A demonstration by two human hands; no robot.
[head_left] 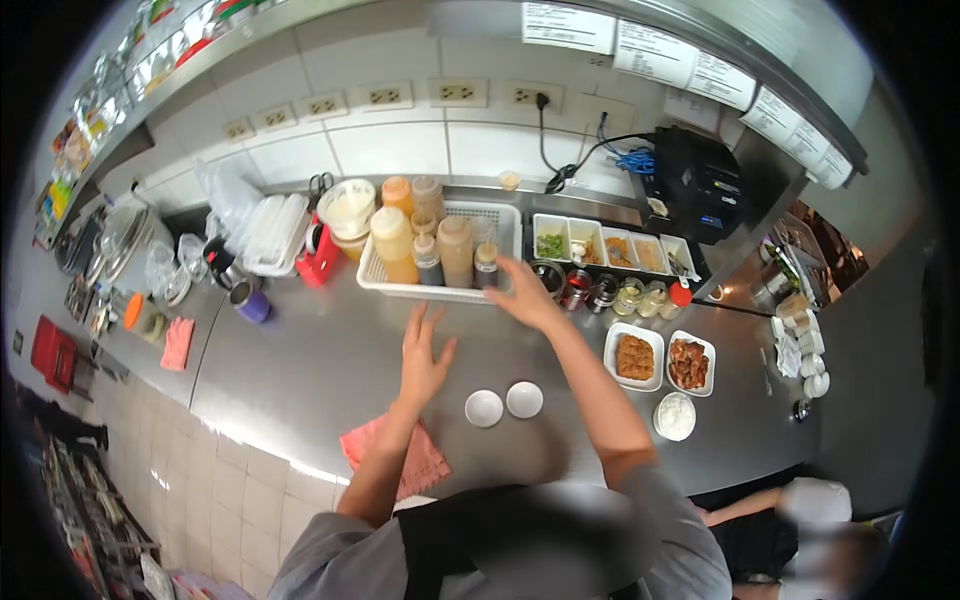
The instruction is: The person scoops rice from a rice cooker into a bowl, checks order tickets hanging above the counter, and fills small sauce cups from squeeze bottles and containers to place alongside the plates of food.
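My right hand [524, 296] is at the front right corner of a white plastic basket [440, 291], fingers apart beside a small dark sauce bottle [486, 268]. Whether the fingertips touch that bottle I cannot tell. Several squeeze bottles stand upright in the basket, among them a yellow one [393, 246], a tan one [456, 252] and one with dark sauce [427, 262]. My left hand [425, 358] hovers over the steel counter in front of the basket, fingers spread, holding nothing. Below the hands are two small white dishes, one left [484, 408] and one right [524, 400].
Fried cutlet [635, 356], glazed meat [688, 363] and a rice bowl [675, 416] sit at right. Behind are jars [628, 295] and a garnish tray [585, 240]. A pink cloth [425, 462] lies at the front edge. A co-worker [800, 530] is at lower right.
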